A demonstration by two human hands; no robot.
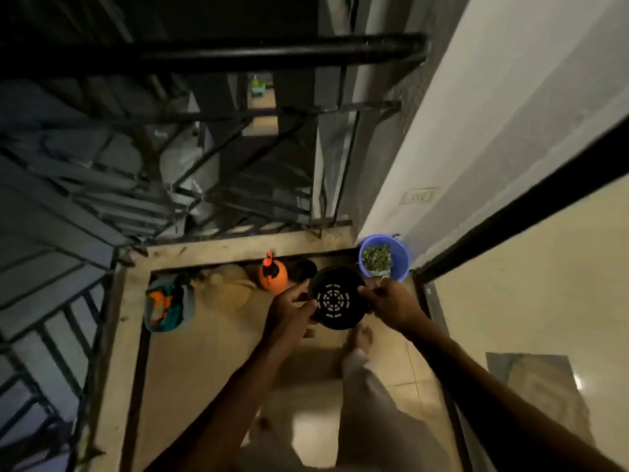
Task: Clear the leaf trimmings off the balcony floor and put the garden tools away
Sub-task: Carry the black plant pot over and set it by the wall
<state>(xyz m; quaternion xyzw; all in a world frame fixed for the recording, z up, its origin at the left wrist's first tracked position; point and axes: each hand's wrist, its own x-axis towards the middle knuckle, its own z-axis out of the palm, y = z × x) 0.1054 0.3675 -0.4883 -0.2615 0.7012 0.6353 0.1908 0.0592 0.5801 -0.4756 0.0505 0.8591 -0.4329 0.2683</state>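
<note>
While a black slotted pot [335,301] is held above the balcony floor [211,352], it is gripped from both sides: the fingers of the left hand [289,310] are curled round one rim and those of the right hand [391,301] are pinched on the opposite rim. The leaf trimmings [376,257] are seen lying inside a blue bucket [403,267] just beyond the right hand, and an orange spray bottle [272,275] and a smaller dark pot [305,269] stand just beyond the left hand. Well to the left of the grip, a teal tool bag [186,306] with orange-handled tools [160,301] in it is set at the floor's edge.
</note>
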